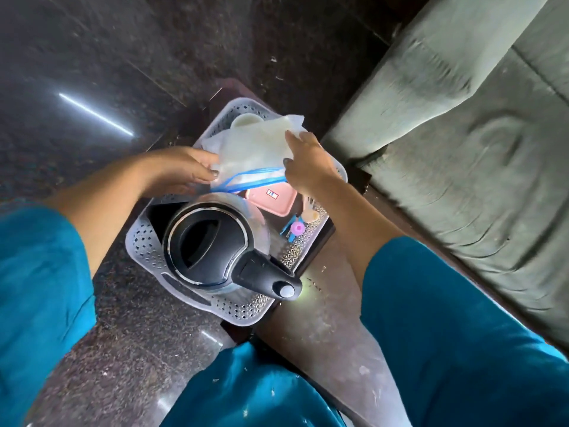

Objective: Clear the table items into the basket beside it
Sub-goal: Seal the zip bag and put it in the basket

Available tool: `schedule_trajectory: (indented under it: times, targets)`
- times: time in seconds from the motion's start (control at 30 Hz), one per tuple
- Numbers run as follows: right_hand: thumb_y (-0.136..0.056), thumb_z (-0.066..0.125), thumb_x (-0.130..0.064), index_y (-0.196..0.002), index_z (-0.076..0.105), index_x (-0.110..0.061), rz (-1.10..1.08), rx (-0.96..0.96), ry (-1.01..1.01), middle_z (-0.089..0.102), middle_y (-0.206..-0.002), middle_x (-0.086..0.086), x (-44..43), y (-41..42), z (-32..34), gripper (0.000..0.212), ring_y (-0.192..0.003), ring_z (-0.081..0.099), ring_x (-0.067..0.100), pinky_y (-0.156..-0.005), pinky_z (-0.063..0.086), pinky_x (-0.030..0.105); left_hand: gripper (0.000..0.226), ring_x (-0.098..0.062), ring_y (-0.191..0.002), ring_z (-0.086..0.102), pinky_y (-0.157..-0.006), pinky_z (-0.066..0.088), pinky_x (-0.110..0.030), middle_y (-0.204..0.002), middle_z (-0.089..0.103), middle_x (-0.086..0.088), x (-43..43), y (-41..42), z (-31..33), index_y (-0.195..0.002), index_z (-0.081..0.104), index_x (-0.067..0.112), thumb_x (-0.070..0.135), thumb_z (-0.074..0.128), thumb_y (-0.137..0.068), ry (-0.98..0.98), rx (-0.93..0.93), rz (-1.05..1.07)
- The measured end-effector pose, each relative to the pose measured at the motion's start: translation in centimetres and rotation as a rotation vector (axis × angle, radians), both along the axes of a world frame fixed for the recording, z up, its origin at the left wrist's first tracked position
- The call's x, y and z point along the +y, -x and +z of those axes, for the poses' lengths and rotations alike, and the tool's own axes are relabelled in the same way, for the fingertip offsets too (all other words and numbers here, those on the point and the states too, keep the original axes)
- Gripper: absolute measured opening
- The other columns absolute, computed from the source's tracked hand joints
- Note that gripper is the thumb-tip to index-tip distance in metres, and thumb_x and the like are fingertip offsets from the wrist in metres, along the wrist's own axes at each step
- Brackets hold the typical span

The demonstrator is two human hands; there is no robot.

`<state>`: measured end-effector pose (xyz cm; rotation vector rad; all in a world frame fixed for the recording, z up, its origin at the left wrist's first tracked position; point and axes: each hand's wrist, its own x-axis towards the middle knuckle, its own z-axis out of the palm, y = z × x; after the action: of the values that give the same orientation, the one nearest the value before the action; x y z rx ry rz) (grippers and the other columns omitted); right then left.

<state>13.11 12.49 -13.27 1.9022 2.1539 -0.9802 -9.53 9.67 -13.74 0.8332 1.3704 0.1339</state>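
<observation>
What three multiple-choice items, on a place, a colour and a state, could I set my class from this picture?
1. Where does the kettle stand?
A. On the sofa. B. In the basket. C. On the bare floor.
2. What colour is the flat box beside the kettle?
A. Pink. B. Green. C. Yellow.
3. How is the clear bag held?
A. It lies loose. B. By one hand. C. By both hands.
Answers: 1 B, the basket's perforated walls ring the kettle; 2 A, the box is plainly pink; 3 C, the left hand and the right hand each grip a side of the bag above the basket.
</observation>
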Motion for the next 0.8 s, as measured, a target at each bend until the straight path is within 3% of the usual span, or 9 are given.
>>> schedule_trajectory:
  times: [0.13, 0.2, 0.27, 0.33, 0.4, 0.47, 0.6, 0.73, 0.8]
  targets:
    - [-0.082, 0.044, 0.003, -0.143, 0.03, -0.023, 0.11, -0.047, -0.088, 0.028, -0.148, 0.004, 2.2, 0.4, 0.1, 0.068, -0.121, 0.048, 0.029, -0.096, 0.043, 0.035, 0.022, -0.007, -0.079, 0.067, -0.077, 0.052, -0.019, -0.092, 0.067, 0.001, -0.8, 0.6, -0.7, -0.085, 0.068, 0.019, 0.003, 0.053, -0.085, 0.103, -0.148, 0.058]
    - [-0.082, 0.043, 0.003, -0.142, 0.031, -0.025, 0.191, -0.066, -0.098, 0.028, -0.148, 0.004, 3.1, 0.7, 0.2, 0.068, -0.123, 0.046, 0.029, -0.099, 0.039, 0.036, 0.024, -0.013, -0.087, 0.067, -0.092, 0.047, -0.027, -0.096, 0.071, -0.003, -0.9, 0.6, -0.9, -0.094, 0.071, 0.017, 0.004, 0.053, -0.085, 0.108, -0.154, 0.096]
    - [-0.083, 0.042, 0.003, -0.142, 0.033, -0.026, 0.257, -0.08, -0.092, 0.03, -0.147, 0.003, 3.9, 1.0, 0.2, 0.066, -0.124, 0.045, 0.027, -0.099, 0.039, 0.035, 0.03, -0.024, -0.099, 0.063, -0.101, 0.043, -0.036, -0.108, 0.068, -0.013, -1.0, 0.5, -0.8, -0.115, 0.062, 0.012, 0.006, 0.054, -0.087, 0.125, -0.13, 0.126]
    - [-0.083, 0.043, 0.003, -0.141, 0.034, -0.027, 0.305, -0.09, -0.093, 0.034, -0.144, 0.004, 4.6, 1.3, 0.2, 0.065, -0.122, 0.046, 0.027, -0.096, 0.041, 0.036, 0.029, -0.025, -0.095, 0.063, -0.088, 0.051, -0.03, -0.106, 0.068, -0.013, -1.1, 0.1, -0.5, -0.117, 0.059, 0.015, 0.011, 0.055, -0.089, 0.094, -0.062, 0.057]
    - [-0.083, 0.044, 0.002, -0.141, 0.033, -0.028, 0.343, -0.106, -0.112, 0.035, -0.142, 0.004, 5.0, 1.8, 0.3, 0.066, -0.121, 0.047, 0.028, -0.092, 0.043, 0.037, 0.021, -0.016, -0.075, 0.06, -0.066, 0.047, -0.024, -0.091, 0.068, -0.007, -1.0, -0.3, 0.0, -0.106, 0.062, 0.023, 0.014, 0.056, -0.089, -0.033, 0.091, -0.035]
    - [-0.083, 0.043, 0.002, -0.142, 0.03, -0.029, 0.361, -0.123, -0.11, 0.032, -0.145, 0.004, 5.0, 2.3, 0.2, 0.068, -0.12, 0.048, 0.029, -0.09, 0.045, 0.036, 0.021, -0.014, -0.066, 0.053, -0.061, 0.039, -0.025, -0.083, 0.065, -0.005, -0.9, -0.5, 0.2, -0.104, 0.063, 0.023, 0.012, 0.056, -0.088, -0.155, 0.181, -0.049]
    - [-0.089, 0.042, -0.007, -0.141, 0.026, -0.041, 0.308, -0.113, -0.073, 0.022, -0.148, 0.005, 4.4, 2.2, 0.0, 0.064, -0.114, 0.05, 0.03, -0.084, 0.046, 0.037, 0.036, -0.007, -0.06, 0.05, -0.053, 0.041, -0.017, -0.079, 0.059, 0.013, -1.1, -0.5, 0.2, -0.12, 0.058, 0.017, 0.008, 0.058, -0.086, -0.213, 0.263, -0.117]
    - [-0.093, 0.049, -0.03, -0.137, 0.03, -0.043, 0.179, -0.018, -0.143, 0.022, -0.146, 0.008, 3.3, 0.5, 0.4, 0.05, -0.114, 0.046, 0.028, -0.091, 0.046, 0.04, 0.037, -0.012, -0.085, 0.055, -0.078, 0.038, -0.02, -0.107, 0.066, -0.007, -0.7, -0.8, 1.2, -0.119, 0.061, 0.013, 0.011, 0.064, -0.082, -0.362, 0.424, -0.177]
    - [-0.091, 0.053, -0.034, -0.138, 0.033, -0.035, 0.14, -0.04, -0.246, 0.028, -0.142, 0.012, 2.6, -0.3, 0.8, 0.051, -0.117, 0.04, 0.032, -0.093, 0.043, 0.041, 0.036, -0.021, -0.089, 0.057, -0.077, 0.034, -0.022, -0.111, 0.064, -0.014, -0.3, -1.2, 2.0, -0.117, 0.062, 0.014, 0.015, 0.067, -0.08, -0.394, 0.5, -0.16]
